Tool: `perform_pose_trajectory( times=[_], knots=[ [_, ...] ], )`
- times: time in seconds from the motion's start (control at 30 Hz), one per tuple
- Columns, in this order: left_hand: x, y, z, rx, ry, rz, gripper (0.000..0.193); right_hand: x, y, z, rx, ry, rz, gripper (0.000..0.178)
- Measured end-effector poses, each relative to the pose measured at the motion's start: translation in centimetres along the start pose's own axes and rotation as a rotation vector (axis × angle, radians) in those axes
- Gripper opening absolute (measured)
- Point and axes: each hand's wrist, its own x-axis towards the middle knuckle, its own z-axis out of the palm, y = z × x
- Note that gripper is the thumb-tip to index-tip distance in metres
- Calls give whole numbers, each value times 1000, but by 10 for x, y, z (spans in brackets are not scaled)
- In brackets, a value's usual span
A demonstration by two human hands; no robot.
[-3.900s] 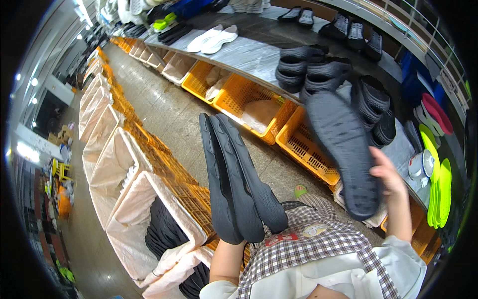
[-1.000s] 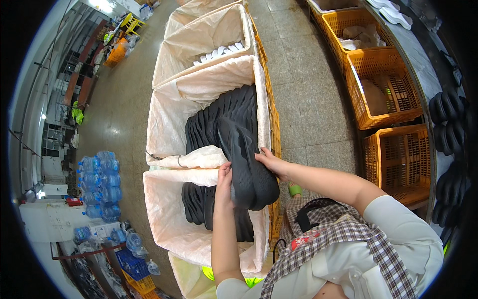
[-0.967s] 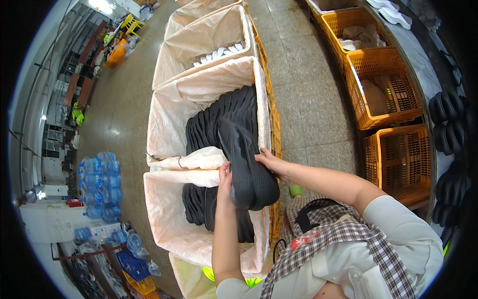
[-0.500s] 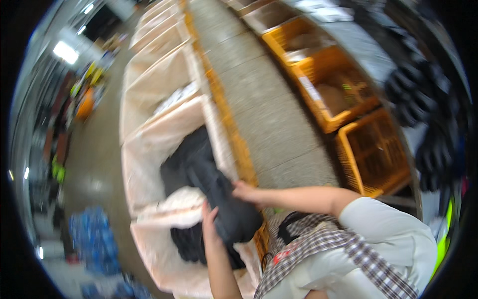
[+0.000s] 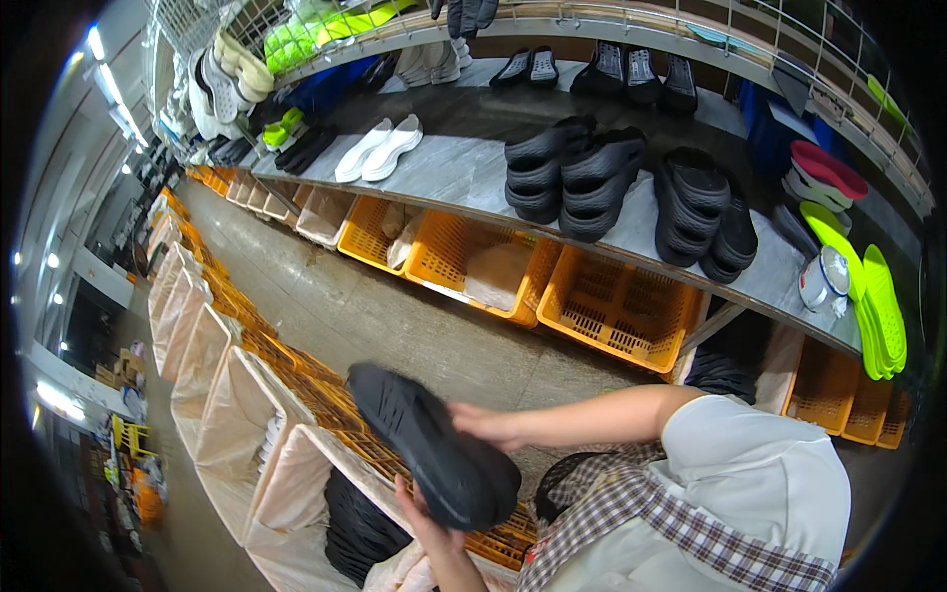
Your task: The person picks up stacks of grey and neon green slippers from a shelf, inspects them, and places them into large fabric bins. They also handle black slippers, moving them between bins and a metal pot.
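Between my two hands are black shoe soles (image 5: 434, 454), stacked closely so that I cannot tell how many. My left hand (image 5: 430, 523) is closed around their lower left edge, thumb and fingers at the side. My right hand (image 5: 480, 422) grips the opposite edge, its fingers partly hidden behind the soles. They are tilted above the rim of a cloth-lined basket (image 5: 340, 449). More black soles (image 5: 357, 528) lie inside that basket, below my left hand.
Lined baskets (image 5: 235, 395) run away along the left. Across the aisle, orange crates (image 5: 621, 311) stand under a grey bench (image 5: 459, 173). Black soles (image 5: 602, 183), white soles (image 5: 380, 148) and lime-green soles (image 5: 878, 316) lie on it. A wire rack (image 5: 779, 39) rises behind.
The soles have been lifted up out of the basket, held in both hands. My view has turned right toward the bench.
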Motion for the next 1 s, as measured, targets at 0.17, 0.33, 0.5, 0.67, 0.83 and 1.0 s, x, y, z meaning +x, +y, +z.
perform_pose_trajectory(
  times=[0.17,0.33,0.5,0.67,0.83,1.0],
  knots=[
    [18,-25,22,313,37,0,48,1,-114,-32,-16,216,-119,54],
    [11,-55,12,262,32,-169,33,48,-224,-69,99,433,-459,33],
    [-9,-74,-17,270,202,-245,32,100,-289,-133,142,534,-674,35],
    [-18,-83,-47,227,354,-273,35,140,-320,-188,188,742,-801,47],
    [-11,-86,-46,223,399,-301,35,162,-332,-221,303,854,-816,67],
    [-1,-82,-34,229,351,-318,35,170,-344,-232,429,930,-758,77]
  ],
)
